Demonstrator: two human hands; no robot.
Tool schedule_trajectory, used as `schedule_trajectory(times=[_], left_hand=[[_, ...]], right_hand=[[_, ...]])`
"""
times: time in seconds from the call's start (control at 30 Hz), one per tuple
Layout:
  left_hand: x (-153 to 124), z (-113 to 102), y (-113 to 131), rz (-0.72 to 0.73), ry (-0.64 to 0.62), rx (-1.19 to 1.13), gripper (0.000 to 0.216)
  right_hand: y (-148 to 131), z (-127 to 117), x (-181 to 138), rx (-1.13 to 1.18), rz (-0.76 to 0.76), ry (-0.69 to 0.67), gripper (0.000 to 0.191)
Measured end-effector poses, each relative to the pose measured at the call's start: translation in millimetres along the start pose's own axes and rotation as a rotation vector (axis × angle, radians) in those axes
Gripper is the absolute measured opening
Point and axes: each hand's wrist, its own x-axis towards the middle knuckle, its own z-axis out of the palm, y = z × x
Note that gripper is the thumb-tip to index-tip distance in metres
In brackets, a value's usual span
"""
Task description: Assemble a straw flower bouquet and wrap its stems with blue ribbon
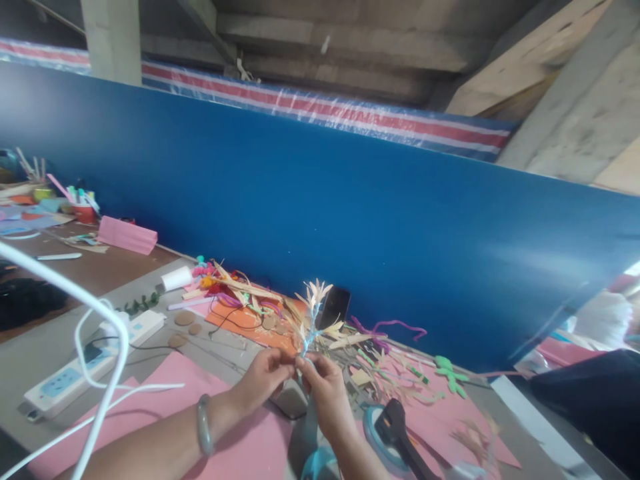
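Observation:
A craft plant sprig [313, 313] with pale, husk-like leaves and a light blue wrapped stem stands upright between my hands. My left hand [270, 375], with a bangle at the wrist, pinches the base of the stem. Right beside it, my right hand [324, 383] has its thumb and fingers closed on the same stem. A blue-grey strip of tape [310, 427] hangs below my hands, toward a blue roll [319, 461] at the bottom edge. Behind the sprig a dark phone [336, 305] leans on the blue partition. The fingertips hide the stem's lower end.
Pink paper sheets [255, 433] lie under my forearms. A power strip [95, 363] and looping white cable [117, 333] are at left. A tape roll with a black-handled tool [400, 427] lies at right. Husk scraps [390, 383] and pipe cleaners [450, 375] litter the table before the partition [320, 200].

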Motion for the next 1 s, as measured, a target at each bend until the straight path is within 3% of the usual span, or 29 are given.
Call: schedule_trajectory(times=[0.1, 0.43, 1.0], left_hand=[[-1, -1, -5, 0.018, -0.038, -0.010, 0.017], [0, -1, 1, 0.023, 0.059, -0.085, 0.031], [-1, 0, 3, 0.032, -0.065, -0.099, 0.037]], right_hand=[[1, -1, 1, 0.005, 0.012, 0.014, 0.030], [0, 2, 0, 0.059, -0.029, -0.003, 0.025], [2, -3, 2, 0.017, -0.093, -0.085, 0.023]])
